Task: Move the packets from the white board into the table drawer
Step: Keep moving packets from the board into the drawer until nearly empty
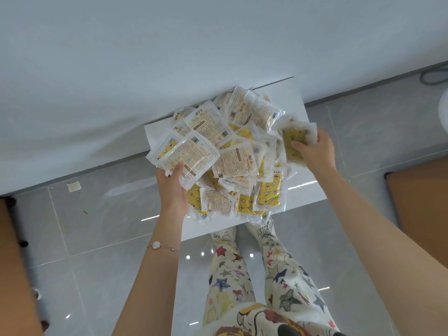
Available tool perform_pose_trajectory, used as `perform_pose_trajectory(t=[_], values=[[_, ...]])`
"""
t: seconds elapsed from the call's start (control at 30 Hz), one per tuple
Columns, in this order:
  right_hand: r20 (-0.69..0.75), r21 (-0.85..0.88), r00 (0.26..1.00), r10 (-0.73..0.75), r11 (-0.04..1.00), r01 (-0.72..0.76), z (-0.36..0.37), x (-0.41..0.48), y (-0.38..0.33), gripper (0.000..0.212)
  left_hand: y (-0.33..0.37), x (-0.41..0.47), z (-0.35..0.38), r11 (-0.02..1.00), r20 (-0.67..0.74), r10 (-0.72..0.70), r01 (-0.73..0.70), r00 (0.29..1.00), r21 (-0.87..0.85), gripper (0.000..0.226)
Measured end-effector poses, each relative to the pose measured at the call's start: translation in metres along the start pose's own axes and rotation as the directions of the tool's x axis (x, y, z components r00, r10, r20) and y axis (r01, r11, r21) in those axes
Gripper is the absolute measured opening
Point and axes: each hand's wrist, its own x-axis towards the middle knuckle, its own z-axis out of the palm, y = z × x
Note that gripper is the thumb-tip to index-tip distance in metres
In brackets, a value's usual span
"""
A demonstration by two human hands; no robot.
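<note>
Packets (225, 156) heaped, axes mixed, white board (311, 192); left hand (173, 187), right hand (315, 151) each pinch one.

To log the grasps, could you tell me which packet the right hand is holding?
The yellow-side-up packet at the pile's right edge; only it is pinched by the right hand.

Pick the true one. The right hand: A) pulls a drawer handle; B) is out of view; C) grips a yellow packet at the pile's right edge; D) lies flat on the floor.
C: the right hand pinches a yellow packet at the right side of the pile.
</note>
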Motion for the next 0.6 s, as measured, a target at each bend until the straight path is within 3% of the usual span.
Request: perform_pose_trajectory(t=[0.1,0.27,0.4,0.6], values=[[-0.031,0.104,0.999,-0.027,0.994,0.03,-0.013,-0.019,-0.02,0.043,0.01,-0.018,0.001,1.0,0.001,-0.01,0.01,1.0,0.003,0.04],[0.109,0.264,0.994,0.009,0.964,-0.037,-0.022,-0.05,-0.054,0.039,0.035,-0.052,0.001,0.998,-0.004,-0.022,0.022,1.0,-0.052,0.038],[0.22,0.146,0.974,-0.059,0.989,0.027,-0.032,-0.078,-0.08,0.043,0.057,-0.085,-0.002,0.998,0.036,0.067,-0.066,0.997,-0.012,0.039],[0.286,-0.018,0.915,-0.284,0.953,0.302,-0.059,-0.119,-0.117,0.039,0.085,-0.137,-0.015,0.98,0.024,0.144,-0.145,0.989,0.133,0.048]])
